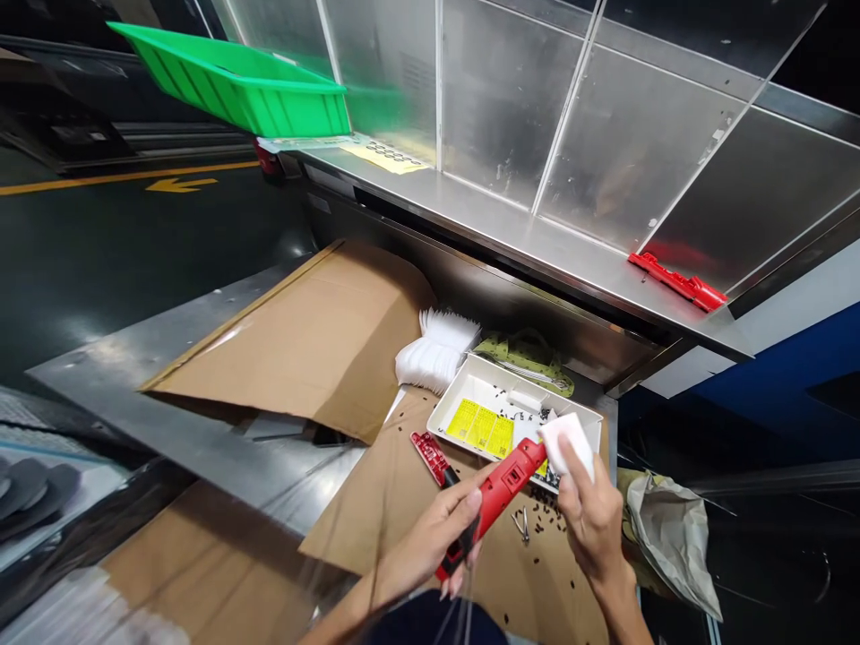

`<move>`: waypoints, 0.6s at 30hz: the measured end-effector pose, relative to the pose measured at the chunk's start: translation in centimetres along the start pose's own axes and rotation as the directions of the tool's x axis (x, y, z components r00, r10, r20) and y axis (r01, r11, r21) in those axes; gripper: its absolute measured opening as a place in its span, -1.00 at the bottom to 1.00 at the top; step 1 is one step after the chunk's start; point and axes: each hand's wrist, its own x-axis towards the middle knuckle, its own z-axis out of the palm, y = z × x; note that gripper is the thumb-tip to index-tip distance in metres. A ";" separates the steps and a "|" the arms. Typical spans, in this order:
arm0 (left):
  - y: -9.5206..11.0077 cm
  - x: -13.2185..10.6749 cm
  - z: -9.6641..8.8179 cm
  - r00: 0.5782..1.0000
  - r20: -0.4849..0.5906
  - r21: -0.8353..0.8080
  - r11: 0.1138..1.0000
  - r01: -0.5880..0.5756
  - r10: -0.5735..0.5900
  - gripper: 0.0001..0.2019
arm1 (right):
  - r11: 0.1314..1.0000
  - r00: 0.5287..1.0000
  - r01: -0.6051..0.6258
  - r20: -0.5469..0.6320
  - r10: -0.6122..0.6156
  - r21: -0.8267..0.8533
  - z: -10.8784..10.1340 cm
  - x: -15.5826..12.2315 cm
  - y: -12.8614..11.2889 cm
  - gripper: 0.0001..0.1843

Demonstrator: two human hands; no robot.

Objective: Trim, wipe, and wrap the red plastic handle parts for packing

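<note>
My left hand [447,528] is closed around a long red and black plastic tool housing [507,488], tilted with its far end up to the right. My right hand [591,502] pinches a folded white wipe [568,443], which meets the far end of the housing. Behind them lies a white tray [443,403] with yellow label sheets [480,427] and small dark pieces in it. A second red and black housing part [432,457] rests on the cardboard, left of the tray. Small metal tweezers [522,526] lie below the tray among scattered dark pieces.
A stack of white sheets [436,349] and a green patterned pouch [528,361] sit behind the tray. Bent cardboard [296,340] covers the left side. On the metal shelf are a green bin [248,90] and a red housing part [678,282]. A pale bag [672,533] hangs at right.
</note>
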 end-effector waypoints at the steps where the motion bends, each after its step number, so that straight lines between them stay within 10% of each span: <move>1: -0.3 0.1 -0.1 1.000 -0.008 0.064 0.998 -0.022 0.023 0.03 | 1.000 1.000 0.014 0.002 -0.014 -0.021 -0.2 0.2 0.1 -0.58; 8: -0.2 0.3 -0.6 0.998 0.004 0.166 0.984 -0.065 0.065 -0.02 | 0.981 0.986 0.165 0.046 -0.161 -0.100 -0.4 1.1 1.6 -0.55; 18: 1.3 0.0 -0.3 0.976 0.145 -0.355 0.912 0.205 -0.163 -0.15 | 0.975 0.986 0.169 0.033 -0.166 -0.142 0.1 0.3 1.6 -0.52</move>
